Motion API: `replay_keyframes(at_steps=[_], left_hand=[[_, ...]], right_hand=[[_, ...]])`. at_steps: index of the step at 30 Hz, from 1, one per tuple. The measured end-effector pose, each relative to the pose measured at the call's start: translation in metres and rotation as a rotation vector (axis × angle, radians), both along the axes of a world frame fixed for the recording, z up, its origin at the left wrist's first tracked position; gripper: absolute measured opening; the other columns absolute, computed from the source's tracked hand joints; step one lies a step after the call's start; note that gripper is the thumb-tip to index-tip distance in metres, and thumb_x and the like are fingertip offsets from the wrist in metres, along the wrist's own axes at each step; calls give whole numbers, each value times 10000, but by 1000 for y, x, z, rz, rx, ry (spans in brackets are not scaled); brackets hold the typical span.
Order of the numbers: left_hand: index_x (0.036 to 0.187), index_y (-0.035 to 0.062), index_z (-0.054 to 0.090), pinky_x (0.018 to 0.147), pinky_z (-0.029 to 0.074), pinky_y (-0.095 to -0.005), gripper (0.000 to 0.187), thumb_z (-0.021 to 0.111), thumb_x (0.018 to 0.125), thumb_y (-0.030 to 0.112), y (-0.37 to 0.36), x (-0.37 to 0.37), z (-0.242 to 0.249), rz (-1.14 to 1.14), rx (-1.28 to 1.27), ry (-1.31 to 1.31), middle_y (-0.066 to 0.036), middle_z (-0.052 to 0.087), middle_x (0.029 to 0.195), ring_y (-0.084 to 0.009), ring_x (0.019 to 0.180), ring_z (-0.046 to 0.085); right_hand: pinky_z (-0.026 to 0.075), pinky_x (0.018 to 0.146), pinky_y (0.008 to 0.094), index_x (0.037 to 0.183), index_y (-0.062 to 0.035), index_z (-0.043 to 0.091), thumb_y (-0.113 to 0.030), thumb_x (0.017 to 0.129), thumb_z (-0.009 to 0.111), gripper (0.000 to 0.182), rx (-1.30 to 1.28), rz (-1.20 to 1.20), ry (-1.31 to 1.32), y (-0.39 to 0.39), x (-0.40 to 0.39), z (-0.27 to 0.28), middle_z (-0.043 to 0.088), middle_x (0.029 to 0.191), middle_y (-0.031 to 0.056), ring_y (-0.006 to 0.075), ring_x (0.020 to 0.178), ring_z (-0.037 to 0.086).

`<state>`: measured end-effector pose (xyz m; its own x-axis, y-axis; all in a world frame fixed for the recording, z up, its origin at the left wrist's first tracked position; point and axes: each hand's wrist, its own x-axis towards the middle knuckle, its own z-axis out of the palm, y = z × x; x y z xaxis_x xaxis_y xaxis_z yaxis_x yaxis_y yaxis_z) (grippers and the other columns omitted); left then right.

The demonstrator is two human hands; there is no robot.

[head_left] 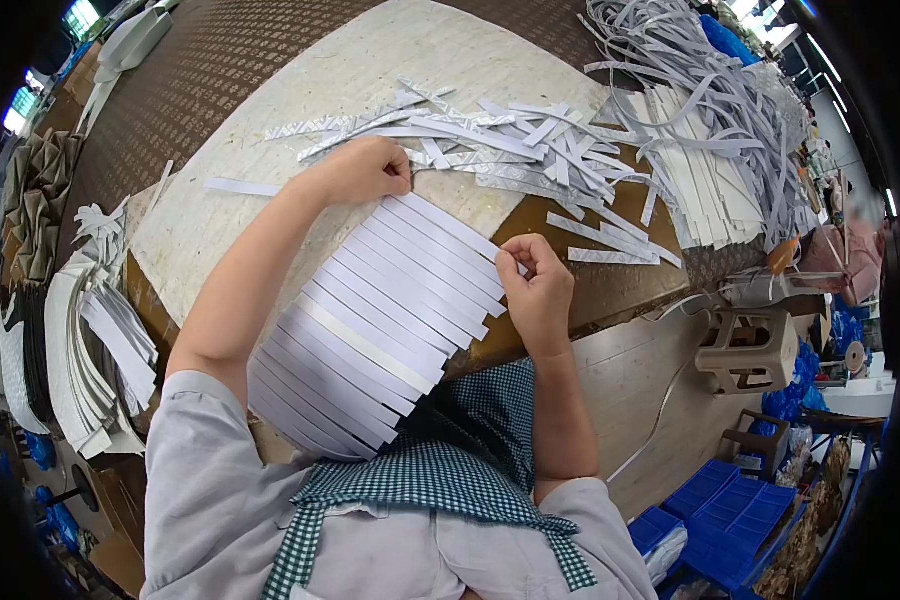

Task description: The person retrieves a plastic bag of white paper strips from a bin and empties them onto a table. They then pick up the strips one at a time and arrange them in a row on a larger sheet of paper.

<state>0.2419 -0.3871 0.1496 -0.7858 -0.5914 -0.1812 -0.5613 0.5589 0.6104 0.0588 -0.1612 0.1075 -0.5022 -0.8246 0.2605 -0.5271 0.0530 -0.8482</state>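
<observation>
A row of white strips (370, 300), laid edge to edge, hangs over the table's near edge toward the checked apron (425, 490). One strip in it is cream. My left hand (370, 170) is closed in a pinch at the left end of the farthest strip. At that strip's right end, my right hand (537, 295) pinches it between thumb and finger. Just beyond my hands lies a loose pile of white and silver-patterned strips (530, 140). My fingertips partly cover the strip's ends.
A pale board (220, 200) covers much of the brown table. Long grey strips (670, 60) heap at the back right beside stacked white strips (705, 200). More white strips (75, 360) hang at the left edge. A plastic stool (748, 350) and blue crates (720, 510) stand on the right.
</observation>
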Motion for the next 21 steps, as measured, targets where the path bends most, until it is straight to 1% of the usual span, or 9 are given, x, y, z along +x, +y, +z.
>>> replay_keyframes(at_steps=[3,5,6,8,11,14,17,18,21], left_hand=[[865,27,700,735,491,-349,116,704,799,122,-2,-2,-1,-25,-49,-22,-101,661,857,-224,806,617],[836,35,720,701,505,-378,122,693,769,134,-3,-2,-5,-45,-131,7,-125,696,765,-263,751,654],[839,35,705,720,500,-377,119,689,784,139,-1,-4,-2,-50,-139,-42,-119,678,821,-261,786,641],[847,36,676,756,491,-373,119,680,813,149,4,-7,5,-57,-157,-141,-106,640,934,-257,856,616],[883,48,655,769,502,-391,108,663,827,140,17,-8,7,-47,-291,-149,-105,631,974,-286,889,625],[942,64,632,793,514,-404,108,634,839,97,30,-8,0,-81,-468,-42,-89,624,1012,-300,924,630],[990,75,623,802,522,-414,151,608,842,55,38,0,-23,-293,-597,191,-79,615,1010,-302,936,631],[984,78,633,795,527,-407,164,600,830,31,44,2,-22,-267,-603,204,-76,618,1005,-293,949,636],[997,75,641,789,528,-386,169,613,834,40,50,10,-12,-273,-556,163,-88,622,992,-290,951,640]], right_hand=[[480,622,223,901,-25,667,-70,871,684,56,30,-10,19,-1,1,2,677,778,10,59,699,621],[494,627,297,864,-69,648,-99,849,682,48,48,-11,47,-2,1,2,670,762,31,161,685,642],[501,629,334,846,-90,639,-114,837,681,48,57,-11,61,-2,1,2,666,754,41,211,677,652],[497,625,342,835,-94,632,-118,828,683,57,80,-24,104,-3,1,3,657,745,38,221,675,644],[494,619,351,821,-98,623,-121,816,686,67,90,-39,164,-5,1,3,644,725,33,231,669,638],[494,621,360,803,-104,613,-112,801,694,81,100,-44,198,-5,2,1,639,750,26,239,683,627],[499,660,360,820,-113,635,-92,782,707,84,111,-37,295,-5,2,1,638,819,17,245,744,607],[501,679,359,832,-116,647,-84,776,712,91,114,-36,340,-5,2,1,638,845,13,247,771,600],[497,743,352,884,-120,692,-67,764,721,134,-110,-27,553,-4,7,3,632,901,9,253,837,569]])
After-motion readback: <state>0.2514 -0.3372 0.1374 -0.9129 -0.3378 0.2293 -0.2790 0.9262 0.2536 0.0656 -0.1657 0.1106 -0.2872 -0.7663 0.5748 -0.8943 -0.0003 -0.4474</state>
